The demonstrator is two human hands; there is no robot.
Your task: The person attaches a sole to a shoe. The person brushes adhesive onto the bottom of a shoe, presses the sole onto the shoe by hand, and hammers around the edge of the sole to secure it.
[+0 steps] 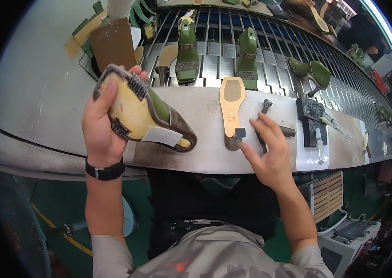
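My left hand [99, 123] grips a high-heeled sandal [131, 111] tilted up above the bench, its thumb on the yellowish footbed. The sandal has glittery grey straps, a green part along its side and a white patch near the heel end. My right hand [272, 150] hovers with fingers apart and nothing in it. Beside it, a tan insole [231, 109] lies on the bench with a small dark square [240, 133] at its narrow end. A hammer-like tool with a dark handle [262, 134] lies partly hidden behind my right fingers.
Green sandals [187, 55] [247, 58] stand on a slatted metal conveyor [212, 51] beyond the bench; another green shoe [314, 74] lies farther right. A black block [311, 113] and syringes [319, 146] are at the right. A brown board [112, 48] stands at the left. Another person's hand [303, 3] is at the far right.
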